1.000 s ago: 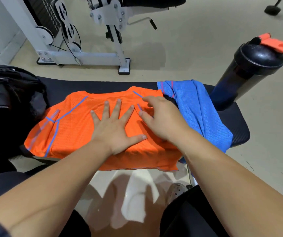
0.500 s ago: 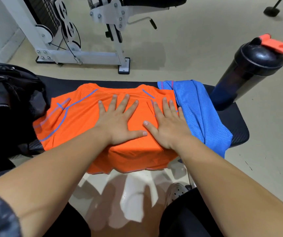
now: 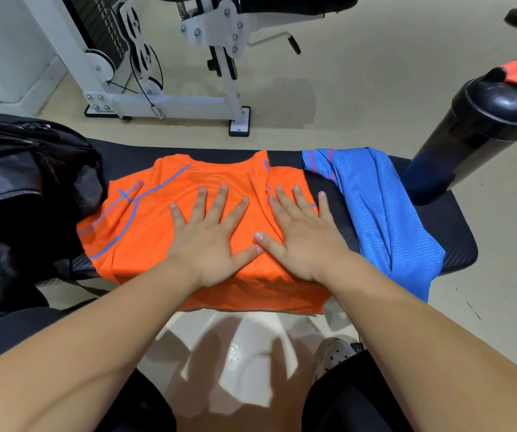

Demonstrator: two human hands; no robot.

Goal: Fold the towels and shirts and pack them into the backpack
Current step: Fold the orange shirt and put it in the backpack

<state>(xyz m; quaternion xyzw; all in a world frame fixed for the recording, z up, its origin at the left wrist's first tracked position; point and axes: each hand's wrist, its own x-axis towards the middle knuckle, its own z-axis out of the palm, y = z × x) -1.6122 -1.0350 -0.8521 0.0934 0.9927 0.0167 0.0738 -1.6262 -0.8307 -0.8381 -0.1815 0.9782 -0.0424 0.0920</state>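
An orange shirt [image 3: 145,219] with blue piping lies partly folded across the black bench [image 3: 457,232]. My left hand [image 3: 210,238] presses flat on its middle with the fingers spread. Beside it, my right hand [image 3: 301,238] lies flat on the shirt's right part, its fingertips reaching the shirt's right edge. A blue shirt [image 3: 382,213] is draped over the bench to the right, hanging off the front edge. The black backpack [image 3: 17,194] sits at the bench's left end, touching the orange shirt's sleeve.
A black shaker bottle [image 3: 475,132] with an orange flip cap stands at the bench's right end. A white gym machine frame [image 3: 170,98] stands on the beige floor behind the bench. My knees and one shoe [image 3: 333,353] are below the front edge.
My right hand went from curled at the shirt's collar edge to flat beside the left hand. The orange shirt's right side now lies narrower, leaving a gap to the blue shirt.
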